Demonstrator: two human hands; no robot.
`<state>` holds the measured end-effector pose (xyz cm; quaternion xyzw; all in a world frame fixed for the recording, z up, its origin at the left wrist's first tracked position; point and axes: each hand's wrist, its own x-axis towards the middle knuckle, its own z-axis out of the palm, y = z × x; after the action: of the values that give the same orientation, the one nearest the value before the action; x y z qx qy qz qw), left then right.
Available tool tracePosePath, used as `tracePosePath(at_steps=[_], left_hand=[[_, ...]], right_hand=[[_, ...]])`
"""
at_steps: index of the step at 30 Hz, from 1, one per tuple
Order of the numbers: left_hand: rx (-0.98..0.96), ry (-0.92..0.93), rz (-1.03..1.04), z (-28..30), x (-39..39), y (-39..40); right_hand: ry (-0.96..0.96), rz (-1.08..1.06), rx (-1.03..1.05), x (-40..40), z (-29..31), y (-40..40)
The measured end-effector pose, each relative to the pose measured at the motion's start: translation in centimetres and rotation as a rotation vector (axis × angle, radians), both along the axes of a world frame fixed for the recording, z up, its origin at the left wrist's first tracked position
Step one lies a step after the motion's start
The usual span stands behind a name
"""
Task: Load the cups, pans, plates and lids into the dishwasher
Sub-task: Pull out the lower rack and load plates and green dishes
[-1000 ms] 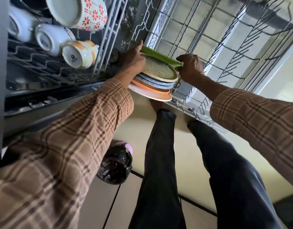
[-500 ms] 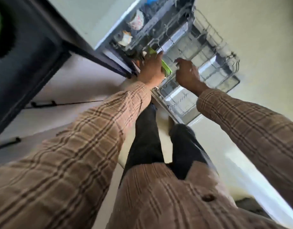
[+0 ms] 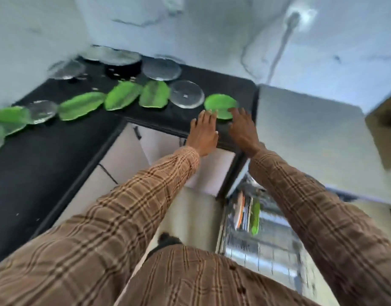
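left hand (image 3: 203, 131) fingers straight, empty | right hand (image 3: 242, 128) fingers spread, empty | both at round green plate (image 3: 221, 105) near counter (image 3: 57, 138) right edge | contact unclear | plates in dishwasher rack (image 3: 247, 214)

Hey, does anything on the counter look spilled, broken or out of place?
Nothing stands out. Green plates and glass lids lie flat in a row on the black counter. Small pale specks near the dark pan are too blurred to identify.
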<state>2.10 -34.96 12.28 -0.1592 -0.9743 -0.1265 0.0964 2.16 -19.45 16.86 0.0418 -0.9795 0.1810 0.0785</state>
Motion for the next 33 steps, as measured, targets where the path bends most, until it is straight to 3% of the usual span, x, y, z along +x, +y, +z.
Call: tracePosePath(at_steps=[6, 18, 29, 33], left_hand=[[0.024, 0.086, 0.262, 4.3, -1.4, -13.7], [0.089, 0.028, 0.576, 2.4, -1.1, -36.8], [0.067, -0.201, 0.643, -1.0, -2.5, -47.8], [0.149, -0.253, 0.659, -2.2, -4.5, -48.9]], right_hand=[[0.116, 0.247, 0.087, -5.5, 4.3, -13.2], [0.046, 0.513, 0.15, -10.4, 2.5, -35.8], [-0.076, 0.577, 0.195, -12.1, -0.7, -46.9], [-0.183, 0.486, 0.081, -13.8, -2.5, -49.4]])
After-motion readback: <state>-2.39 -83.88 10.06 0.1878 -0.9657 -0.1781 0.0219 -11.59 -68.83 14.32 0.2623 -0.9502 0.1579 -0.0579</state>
